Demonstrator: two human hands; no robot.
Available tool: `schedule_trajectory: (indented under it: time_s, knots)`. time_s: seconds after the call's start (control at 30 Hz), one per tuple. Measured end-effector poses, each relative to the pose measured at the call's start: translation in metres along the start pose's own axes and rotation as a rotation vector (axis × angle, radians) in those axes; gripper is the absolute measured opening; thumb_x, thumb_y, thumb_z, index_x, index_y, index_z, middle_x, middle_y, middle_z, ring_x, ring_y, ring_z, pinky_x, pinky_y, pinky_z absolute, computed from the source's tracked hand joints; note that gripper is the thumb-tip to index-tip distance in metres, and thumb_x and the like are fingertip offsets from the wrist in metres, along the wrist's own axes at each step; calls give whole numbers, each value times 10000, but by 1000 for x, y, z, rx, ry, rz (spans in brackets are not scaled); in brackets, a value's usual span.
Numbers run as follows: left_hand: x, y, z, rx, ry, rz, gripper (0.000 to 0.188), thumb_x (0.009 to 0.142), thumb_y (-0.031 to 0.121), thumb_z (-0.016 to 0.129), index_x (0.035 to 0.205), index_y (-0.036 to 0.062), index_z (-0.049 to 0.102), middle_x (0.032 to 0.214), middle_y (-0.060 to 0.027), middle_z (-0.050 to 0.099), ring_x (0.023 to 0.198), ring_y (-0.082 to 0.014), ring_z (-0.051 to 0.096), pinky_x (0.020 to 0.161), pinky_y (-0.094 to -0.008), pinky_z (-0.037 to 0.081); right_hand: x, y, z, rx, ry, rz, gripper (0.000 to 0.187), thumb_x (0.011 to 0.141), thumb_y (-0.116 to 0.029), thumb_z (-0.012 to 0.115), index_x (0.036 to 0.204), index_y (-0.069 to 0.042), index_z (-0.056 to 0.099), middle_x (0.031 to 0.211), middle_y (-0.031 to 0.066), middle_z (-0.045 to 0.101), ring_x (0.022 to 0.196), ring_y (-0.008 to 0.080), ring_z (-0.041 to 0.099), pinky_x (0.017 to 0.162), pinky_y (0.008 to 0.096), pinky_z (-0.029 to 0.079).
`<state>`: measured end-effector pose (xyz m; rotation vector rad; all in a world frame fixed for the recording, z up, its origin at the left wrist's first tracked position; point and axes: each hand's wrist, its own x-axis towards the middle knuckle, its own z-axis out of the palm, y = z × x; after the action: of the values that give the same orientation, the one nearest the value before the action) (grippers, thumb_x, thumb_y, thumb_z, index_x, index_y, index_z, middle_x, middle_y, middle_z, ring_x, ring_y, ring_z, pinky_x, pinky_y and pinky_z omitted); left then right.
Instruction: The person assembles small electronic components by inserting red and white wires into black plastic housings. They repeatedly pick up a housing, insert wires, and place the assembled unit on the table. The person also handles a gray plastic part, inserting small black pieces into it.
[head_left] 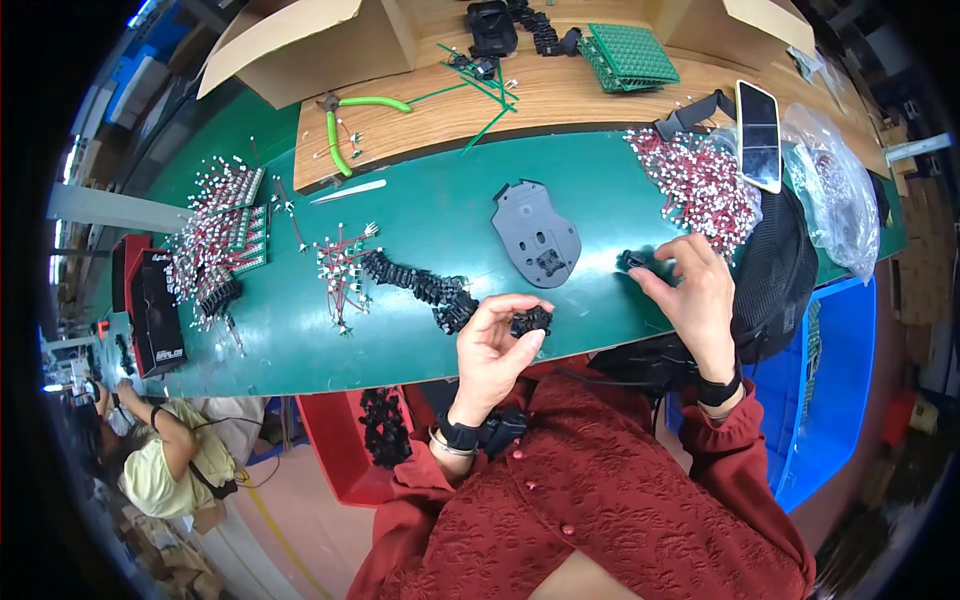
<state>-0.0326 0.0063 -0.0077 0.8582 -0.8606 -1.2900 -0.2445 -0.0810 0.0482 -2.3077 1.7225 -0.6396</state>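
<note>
Near the table's front edge, my left hand is closed around a small cluster of black plastic parts, pinched between thumb and fingers. My right hand reaches over the green mat to the right. Its thumb and forefinger close on a small dark part; the exact contact is hard to make out. Between and beyond the hands lies a grey mouse-shaped plastic shell. A curved row of small black parts runs up to my left hand. Left of that row sits a bunch of red wires with white connectors.
A large heap of red-and-white wired connectors lies at the right, beside a phone. Green-handled cutters and green boards rest on a wooden board. Blue and red bins stand below. A co-worker is at lower left.
</note>
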Motion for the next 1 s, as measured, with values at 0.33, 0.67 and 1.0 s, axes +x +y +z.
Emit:
schedule_trajectory:
  time_s: [0.33,0.67,1.0]
  knots:
    - [2,4,1,-25,-6,-49,308,761,-88,577,1052,-8,514,1035,-137,570,959,-176,551,774,-270,480,31,-8,22,220,-155,-86,274,692,-99,694,921,-35,557,814,107,559,687,271,588,595,364,472]
    - [3,2,1,-77,-40,-43,323,773,-100,577,1078,-18,507,1053,-120,575,983,-144,529,807,-245,444,28,-41,30,257,-196,-424,380,700,-132,692,1059,-99,570,959,62,529,878,249,557,701,341,482]
    - [2,1,-1,-50,-24,-24,322,783,-94,563,1087,-11,500,1055,-117,574,959,-129,534,747,-216,458,26,-28,41,521,-240,-274,179,714,-77,690,830,-49,558,739,43,534,607,156,565,530,276,454]
